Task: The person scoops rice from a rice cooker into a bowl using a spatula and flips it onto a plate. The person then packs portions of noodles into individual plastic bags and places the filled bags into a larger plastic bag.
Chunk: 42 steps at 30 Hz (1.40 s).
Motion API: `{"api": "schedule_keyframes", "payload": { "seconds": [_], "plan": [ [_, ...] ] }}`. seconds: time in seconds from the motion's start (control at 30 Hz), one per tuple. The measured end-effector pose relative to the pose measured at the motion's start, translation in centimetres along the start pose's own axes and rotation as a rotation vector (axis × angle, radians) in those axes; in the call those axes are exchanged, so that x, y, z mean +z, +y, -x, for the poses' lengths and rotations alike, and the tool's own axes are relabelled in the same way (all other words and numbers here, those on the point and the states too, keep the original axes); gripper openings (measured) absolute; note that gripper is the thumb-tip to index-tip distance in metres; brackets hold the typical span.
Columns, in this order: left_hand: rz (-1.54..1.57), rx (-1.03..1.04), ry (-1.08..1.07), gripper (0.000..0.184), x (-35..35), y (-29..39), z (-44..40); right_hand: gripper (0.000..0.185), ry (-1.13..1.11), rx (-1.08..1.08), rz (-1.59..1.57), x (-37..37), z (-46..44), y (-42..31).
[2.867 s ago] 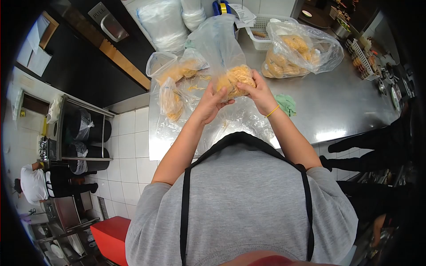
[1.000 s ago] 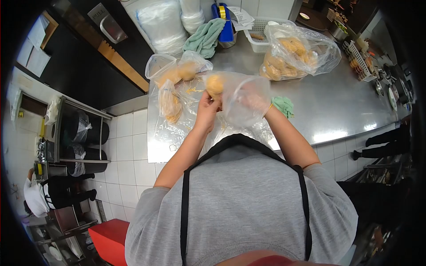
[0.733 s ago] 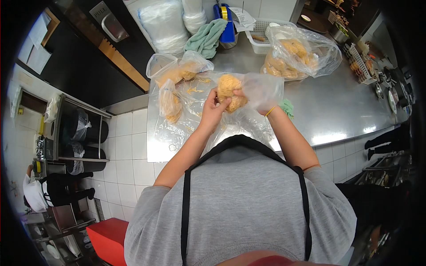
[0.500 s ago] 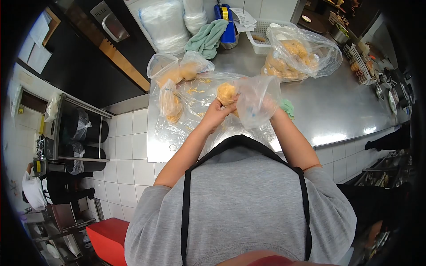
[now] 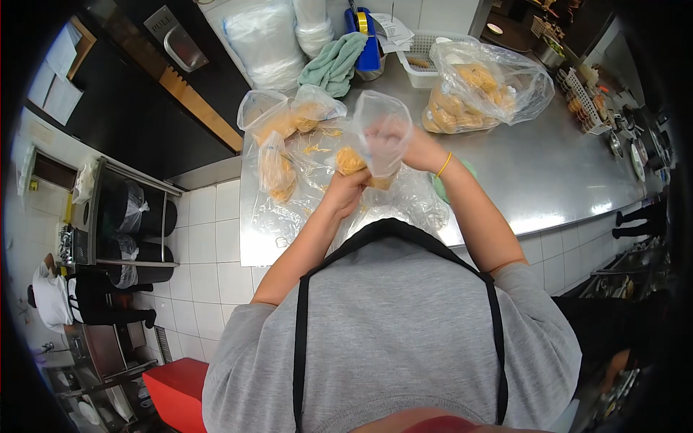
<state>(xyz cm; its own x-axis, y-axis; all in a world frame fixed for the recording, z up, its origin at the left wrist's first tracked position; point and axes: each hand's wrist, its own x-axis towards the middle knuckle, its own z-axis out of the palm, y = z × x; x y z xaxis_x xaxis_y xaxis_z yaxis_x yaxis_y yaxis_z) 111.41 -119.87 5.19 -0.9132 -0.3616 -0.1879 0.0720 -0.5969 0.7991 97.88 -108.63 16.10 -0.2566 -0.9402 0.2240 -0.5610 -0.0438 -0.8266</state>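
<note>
My left hand (image 5: 349, 189) is closed around a bundle of yellow noodles (image 5: 349, 160) above the plastic-covered part of the counter. My right hand (image 5: 419, 150) holds a clear plastic bag (image 5: 382, 115) just right of the bundle, its mouth upward; some fingers show blurred through the plastic. Something pale yellow (image 5: 381, 182) shows below the bag, beside my left fingers. To the left lie a bag of noodles (image 5: 276, 173) and, behind it, another filled bag (image 5: 307, 115). Loose noodle strands (image 5: 312, 149) are scattered on the plastic sheet (image 5: 263, 231).
A large clear bag of noodle bundles (image 5: 465, 108) stands back right, before a white basket (image 5: 419, 76). A green cloth (image 5: 332, 65), a blue holder (image 5: 367, 43) and stacked plastic bags (image 5: 263, 43) line the back. A person (image 5: 58, 296) is far left.
My right hand has moved left and back with the bag, which now stands more upright. My left hand has shifted slightly left and toward me with the noodle bundle.
</note>
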Motion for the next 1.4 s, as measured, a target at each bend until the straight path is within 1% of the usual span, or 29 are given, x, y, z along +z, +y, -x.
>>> {"api": "schedule_keyframes", "payload": {
  "seconds": [0.07,0.13,0.17,0.2,0.23,0.3,0.37,0.43,0.5,0.57,0.6,0.67,0.73,0.77,0.83,0.87,0.9,0.97,1.03,1.07,1.1,1.17,1.2,1.23,1.27,1.3,1.33,1.37,1.4],
  "plan": [
    [-0.05,-0.026,-0.07,0.056,-1.0,-0.1,-0.1,0.024,0.107,0.05,-0.114,-0.5,0.4,-1.4],
    [0.013,0.015,-0.175,0.083,-1.6,0.9,0.9,0.024,0.208,0.106,-0.23,-0.9,0.3,-1.0],
    [0.014,0.007,-0.174,0.083,-2.1,1.6,1.3,0.023,0.22,-0.034,-0.141,-0.9,-0.1,0.4],
    [-0.05,0.064,-0.116,0.096,-2.5,2.7,1.7,0.022,0.236,-0.171,-0.05,-1.0,-0.2,1.3],
    [-0.115,0.126,-0.061,0.109,-2.6,3.8,1.9,0.022,0.243,-0.167,-0.049,-1.4,0.0,1.5],
    [-0.231,0.195,-0.047,0.112,-2.7,5.8,2.5,0.021,-0.021,-0.19,0.197,-2.5,-0.3,1.5],
    [-0.33,0.266,-0.023,0.115,-1.6,7.4,2.5,0.021,-0.026,-0.133,0.12,-2.7,-0.4,0.4],
    [-0.585,0.347,-0.112,0.12,-0.3,9.3,2.5,0.021,-0.032,-0.064,0.018,-2.2,-0.1,0.4],
    [-0.694,0.377,-0.16,0.119,1.0,10.9,2.2,0.023,-0.173,-0.105,0.078,-2.9,-0.8,0.6],
    [-0.952,0.364,-0.361,0.11,2.2,11.9,1.8,0.024,-0.171,-0.112,0.017,-2.7,-0.7,-0.3],
    [-0.952,0.373,-0.373,0.11,2.2,12.0,1.3,0.025,-0.172,-0.116,-0.049,-2.5,-0.6,-1.0],
    [-1.188,0.204,-0.555,0.094,1.8,11.8,0.1,0.025,-0.184,-0.187,-0.086,-1.9,-0.3,-2.2],
    [-1.26,0.226,-0.735,0.077,2.3,10.5,-0.6,0.025,-0.187,-0.261,-0.117,-1.6,0.2,-3.4],
    [-1.327,0.197,-0.795,0.068,3.0,9.9,-0.5,0.024,-0.287,0.047,-0.178,-1.5,0.5,-3.9],
    [-1.083,0.017,-0.883,0.049,5.3,7.7,0.3,0.023,-0.356,0.357,-0.232,-1.9,1.3,-4.1],
    [-0.704,-0.054,-0.958,0.04,5.6,6.5,0.8,0.023,-0.26,0.103,-0.241,-1.9,1.7,-3.4],
    [-0.712,-0.052,-0.976,0.04,5.7,6.1,1.5,0.023,-0.167,-0.151,-0.245,-1.7,2.1,-2.3],
    [-0.528,-0.208,-0.728,0.03,5.6,5.5,2.7,0.027,-0.055,-0.057,-0.305,-1.6,3.4,0.0],
    [-0.479,-0.218,-0.652,0.03,4.3,4.4,3.0,0.032,0.037,0.145,-0.655,-1.7,4.9,0.6],
    [-0.422,-0.227,-0.563,0.03,3.9,4.0,2.9,0.032,0.042,0.143,-0.648,-1.6,5.5,1.4],
    [-0.421,-0.225,-0.569,0.03,4.3,4.1,3.2,0.037,0.006,0.125,-0.562,-1.3,6.1,2.4],
    [-0.586,-0.289,-0.299,0.029,5.1,4.6,4.1,0.041,-0.029,0.105,-0.475,-0.4,6.7,2.8],
    [-0.587,-0.287,-0.3,0.029,5.0,4.1,4.1,0.038,-0.128,0.113,-0.191,0.5,6.5,2.5],
    [-0.743,-0.156,-0.313,0.028,4.8,2.9,3.8,0.036,-0.222,0.12,0.094,1.4,6.2,2.2],
    [-0.898,-0.022,-0.327,0.027,4.3,1.7,3.4,0.036,-0.216,0.12,0.093,2.5,5.6,2.6],
    [-0.902,-0.022,-0.333,0.027,3.3,-0.1,2.4,0.031,-0.196,0.178,-0.191,3.9,4.7,3.5],
    [-0.853,-0.179,-0.364,0.026,1.9,-2.1,1.0,0.028,-0.174,0.23,-0.475,4.6,4.4,4.0],
    [-0.801,-0.335,-0.391,0.025,1.1,-3.0,0.3,0.028,-0.168,0.226,-0.475,4.5,4.5,3.2],
    [-0.808,-0.333,-0.393,0.025,0.9,-2.7,0.3,0.03,-0.102,0.319,-0.659,4.2,4.6,1.6]
  ]
}}
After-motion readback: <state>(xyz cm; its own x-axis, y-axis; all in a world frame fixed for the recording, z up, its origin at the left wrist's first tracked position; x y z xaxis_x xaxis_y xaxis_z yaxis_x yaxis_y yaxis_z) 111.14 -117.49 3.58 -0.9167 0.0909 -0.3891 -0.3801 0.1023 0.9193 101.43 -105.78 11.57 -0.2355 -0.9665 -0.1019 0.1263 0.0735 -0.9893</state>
